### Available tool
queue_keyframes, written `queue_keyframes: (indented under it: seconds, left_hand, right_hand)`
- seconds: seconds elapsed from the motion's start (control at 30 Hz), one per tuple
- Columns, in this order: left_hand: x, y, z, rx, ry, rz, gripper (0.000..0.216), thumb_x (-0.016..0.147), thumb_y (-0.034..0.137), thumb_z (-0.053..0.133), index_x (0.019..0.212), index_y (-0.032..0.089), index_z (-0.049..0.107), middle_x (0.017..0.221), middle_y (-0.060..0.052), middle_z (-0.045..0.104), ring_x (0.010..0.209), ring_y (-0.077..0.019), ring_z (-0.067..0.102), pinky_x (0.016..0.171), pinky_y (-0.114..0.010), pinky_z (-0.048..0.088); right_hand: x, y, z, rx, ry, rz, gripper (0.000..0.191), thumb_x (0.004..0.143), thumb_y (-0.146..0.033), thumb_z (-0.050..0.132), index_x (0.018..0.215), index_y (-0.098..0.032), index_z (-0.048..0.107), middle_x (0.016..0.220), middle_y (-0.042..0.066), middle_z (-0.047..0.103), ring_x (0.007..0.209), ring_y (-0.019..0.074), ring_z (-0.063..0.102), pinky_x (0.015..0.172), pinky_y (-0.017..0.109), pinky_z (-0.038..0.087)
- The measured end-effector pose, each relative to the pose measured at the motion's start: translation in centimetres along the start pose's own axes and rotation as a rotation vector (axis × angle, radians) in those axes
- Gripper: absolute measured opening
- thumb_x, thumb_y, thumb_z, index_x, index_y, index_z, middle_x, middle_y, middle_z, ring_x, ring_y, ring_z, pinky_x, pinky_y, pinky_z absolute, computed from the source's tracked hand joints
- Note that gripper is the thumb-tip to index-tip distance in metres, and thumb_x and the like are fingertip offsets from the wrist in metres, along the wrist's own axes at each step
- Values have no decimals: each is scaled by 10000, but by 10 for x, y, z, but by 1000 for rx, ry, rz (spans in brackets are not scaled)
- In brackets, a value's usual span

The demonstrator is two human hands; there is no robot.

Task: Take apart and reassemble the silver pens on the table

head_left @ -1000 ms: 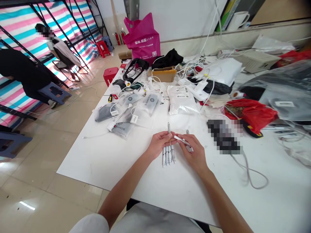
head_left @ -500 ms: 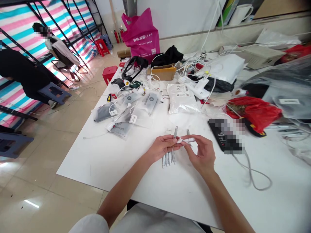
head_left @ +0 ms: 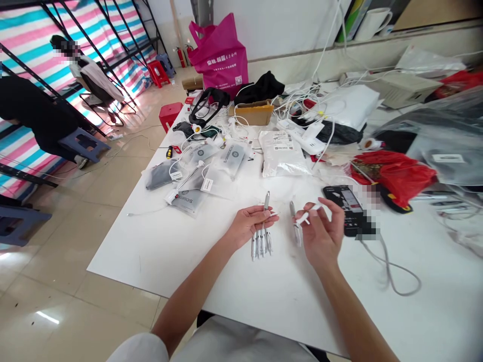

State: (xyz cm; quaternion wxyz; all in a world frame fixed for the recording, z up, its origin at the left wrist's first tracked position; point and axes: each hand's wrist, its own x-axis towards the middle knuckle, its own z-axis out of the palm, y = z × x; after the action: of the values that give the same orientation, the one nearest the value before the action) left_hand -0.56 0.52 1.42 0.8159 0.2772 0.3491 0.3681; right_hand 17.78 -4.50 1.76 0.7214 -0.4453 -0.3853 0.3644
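"What is being done by the left grip [head_left: 252,223]?"

"A silver pen [head_left: 266,201] is being clamped between thumb and fingers, its end pointing to the far side, and a small white tip [head_left: 273,214] is being shown poking out to the right."

"And by the right grip [head_left: 324,229]?"

"A white piece [head_left: 302,219] is being pinched by the fingers there, and a gap is being kept between the two hands."

"Where are other pens being seen?"

"Several pens [head_left: 259,246] are lying side by side on the bench [head_left: 181,246], just nearer than the left grip. Another pen [head_left: 297,235] is lying just left of the right grip; whether it is being touched cannot be told."

"What is being noted round about?"

"A dark phone [head_left: 341,202], partly blurred, is lying to the right, and a grey cable [head_left: 403,294] is curling nearer. Farther off, a white package [head_left: 285,158] is being flanked by grey pouches [head_left: 233,157] on the left and a red bag [head_left: 400,171] on the right."
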Motion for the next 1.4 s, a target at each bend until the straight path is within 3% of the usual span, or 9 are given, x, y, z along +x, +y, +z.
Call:
queue_keyframes:
  seconds: [0.17,0.33,0.5,0.6,0.67,0.77,0.93,1.17,1.4]
  left_hand:
    - [-3,2,3,44,-28,-15,362,773,299,891,1069,115,793,1069,-145,790,1110,-296,748,1097,-445,498]
    - [-5,2,6,85,-18,-18,442,723,317,923,1084,105,781,1049,-157,796,1011,-281,769,1036,-470,540]
    - [-3,1,5,93,-18,1,428,718,330,927,1051,102,784,1061,-162,793,1036,-305,768,1049,-487,534]
    - [-3,2,4,80,-15,4,406,733,331,919,1049,113,787,1105,-159,786,1070,-310,762,1074,-487,518]
    - [-3,3,3,71,-28,-9,392,748,324,911,1056,117,786,1135,-159,780,1086,-309,757,1084,-487,513]
    - [-3,3,3,67,-41,-19,385,763,324,901,1067,119,784,1131,-157,782,1091,-306,756,1091,-488,510]
    - [-2,1,3,77,-30,-2,409,774,351,893,1090,118,779,1140,-162,779,1111,-308,748,1103,-496,504]
    - [-3,-1,4,116,-55,23,418,766,366,893,1083,121,772,1047,-151,796,1056,-290,760,1078,-511,520]
    - [-4,-2,7,108,-95,4,451,770,384,888,1094,103,747,1049,-154,784,1053,-293,748,1074,-529,519]
  right_hand:
    - [-5,5,-5,-329,-198,-75,209,989,-354,646,1157,-266,735,936,35,572,763,154,556,693,325,489]
    - [-9,8,-2,-424,-334,-129,158,924,-303,746,1078,-282,775,943,40,606,795,170,559,705,338,474]
    - [-8,8,1,-293,-195,-96,115,975,-345,675,1030,-246,694,927,43,620,921,201,616,803,364,500]
    - [-7,7,-1,-193,-109,-66,107,978,-340,669,1019,-244,644,975,49,678,800,167,621,730,344,504]
    - [-7,7,-3,-224,-129,-68,88,981,-317,665,1036,-247,668,990,49,696,742,151,612,719,344,508]
    - [-7,5,-6,-396,-259,-129,141,996,-294,634,1061,-262,755,984,56,703,858,184,648,779,359,526]
    - [-7,2,-7,-651,-295,-275,242,985,-264,648,1169,-324,793,956,38,682,651,121,566,499,269,413]
    - [-4,0,-3,-674,-286,-337,235,961,-275,694,1153,-345,810,841,21,604,584,106,479,472,275,369]
    - [-9,-1,0,-678,-290,-329,157,946,-271,712,1049,-294,828,836,21,611,587,100,505,469,266,400]
